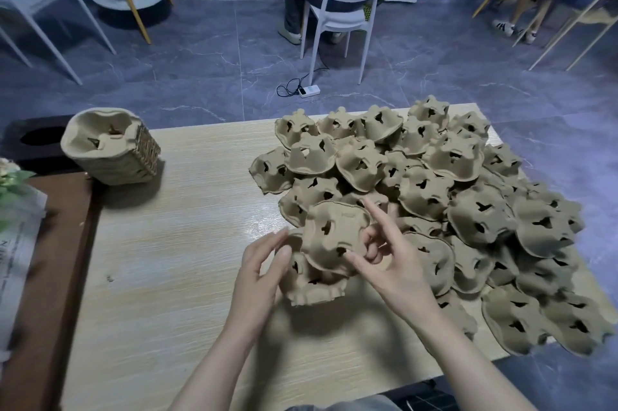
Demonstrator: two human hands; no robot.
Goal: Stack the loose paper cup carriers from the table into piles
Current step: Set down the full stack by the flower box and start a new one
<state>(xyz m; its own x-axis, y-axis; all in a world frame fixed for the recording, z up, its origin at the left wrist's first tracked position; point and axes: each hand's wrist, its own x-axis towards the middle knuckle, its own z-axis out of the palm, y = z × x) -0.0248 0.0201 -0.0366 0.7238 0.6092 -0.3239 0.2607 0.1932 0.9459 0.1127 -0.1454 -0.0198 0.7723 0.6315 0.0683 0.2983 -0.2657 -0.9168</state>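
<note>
Wooden table [160,276] carries a loose heap of carriers [451,203] at right. I see my right hand [384,260] pinching a tilted carrier [334,233] over the near pile [311,280]; left hand [264,263], fingers straight, touches that pile.

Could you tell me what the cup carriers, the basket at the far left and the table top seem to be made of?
Cup carriers: apparently moulded paper pulp, matte tan, with soft rounded edges and rough cut holes.
Basket: woven wicker or rattan by its plaited strands, holding a stack of carriers.
Table top: pale wood or wood-look laminate; fine straight grain with a slight sheen, so which one is unclear.
</note>
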